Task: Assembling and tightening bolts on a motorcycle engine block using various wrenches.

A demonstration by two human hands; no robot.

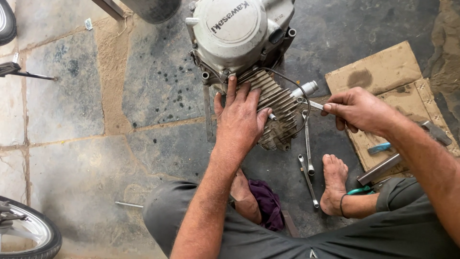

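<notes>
A grey motorcycle engine (235,33) lies on the stone floor, its finned cylinder (280,103) pointing toward me. My left hand (239,117) rests flat on the cylinder's fins, fingers spread. My right hand (359,109) grips the end of a slim metal wrench (314,104) whose other end sits on the cylinder's right side, near the spark plug cap (306,88) and its black lead.
Two more wrenches (308,175) lie on the floor between my bare feet. Flat cardboard (383,72) lies at right with a blue-handled tool (379,148), a metal bar (378,169) and green-handled pliers (359,191). A purple rag (266,201) lies by my left foot. A wheel (28,230) is at lower left.
</notes>
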